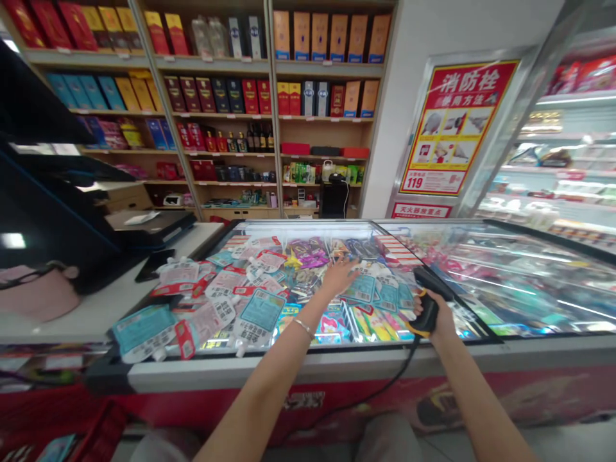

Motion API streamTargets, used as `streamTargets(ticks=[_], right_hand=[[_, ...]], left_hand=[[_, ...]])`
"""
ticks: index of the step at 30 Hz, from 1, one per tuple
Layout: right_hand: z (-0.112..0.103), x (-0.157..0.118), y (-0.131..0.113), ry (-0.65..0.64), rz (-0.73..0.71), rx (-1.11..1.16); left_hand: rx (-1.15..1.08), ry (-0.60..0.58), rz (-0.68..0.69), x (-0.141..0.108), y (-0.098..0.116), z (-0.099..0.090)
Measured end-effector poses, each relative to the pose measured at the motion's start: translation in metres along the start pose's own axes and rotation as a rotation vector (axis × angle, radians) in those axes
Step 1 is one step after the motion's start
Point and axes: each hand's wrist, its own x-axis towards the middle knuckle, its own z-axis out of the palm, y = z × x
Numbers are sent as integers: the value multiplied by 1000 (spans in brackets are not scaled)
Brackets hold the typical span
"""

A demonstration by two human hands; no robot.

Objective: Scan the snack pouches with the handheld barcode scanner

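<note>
My left hand point(338, 278) reaches over the glass top of a chest freezer point(308, 357), fingers spread and holding nothing. Its fingertips are at the edge of a small group of spouted drink pouches point(362, 290) with blue-green labels; whether they touch is unclear. In my right hand point(443, 317) is a black and yellow barcode scanner point(427, 309), gripped by its handle, its head tilted over the glass to the right of those pouches. Its black cord point(403, 367) hangs down the freezer's front. A larger spread of similar pouches point(262, 312), blue, pink and red, lies on the left of the glass.
Left of the freezer is a counter point(103, 316) with a pink bag point(38, 295) and a dark checkout machine point(48, 192). A red basket point(99, 433) stands low at left. Shelves of boxed goods point(216, 96) line the back; a refrigerated display point(568, 154) is at right.
</note>
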Motion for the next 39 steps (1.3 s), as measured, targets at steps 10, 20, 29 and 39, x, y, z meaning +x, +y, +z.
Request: streamTargets(ticks=[10, 20, 29, 39], right_hand=[[125, -9, 23, -332, -9, 59], [247, 0, 141, -626, 295, 62], [238, -12, 197, -658, 564, 16], [241, -15, 188, -682, 562, 43]], left_hand=[[181, 379, -329, -72, -130, -161], [414, 352, -898, -148, -230, -178], [468, 119, -955, -158, -234, -166], [235, 64, -810, -150, -244, -155]])
